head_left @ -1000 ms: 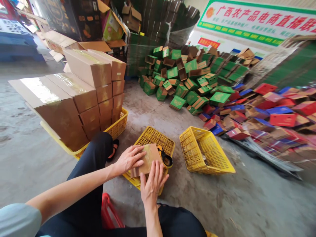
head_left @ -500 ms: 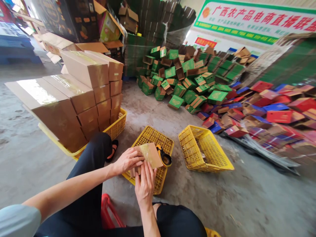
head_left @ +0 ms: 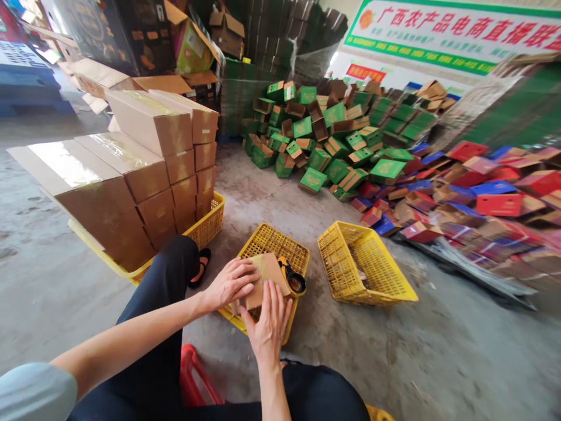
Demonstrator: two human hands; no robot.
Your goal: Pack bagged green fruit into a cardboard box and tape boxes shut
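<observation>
The small cardboard box (head_left: 273,269) is lying on the yellow crate (head_left: 280,242), at two o'clock from the left hand (head_left: 233,284) and twelve from the right hand (head_left: 267,325); both hands are touching it, fingers resting extended, not wrapping around it.

Pale blue sleeve (head_left: 37,390), dark trousers (head_left: 153,362)
</observation>
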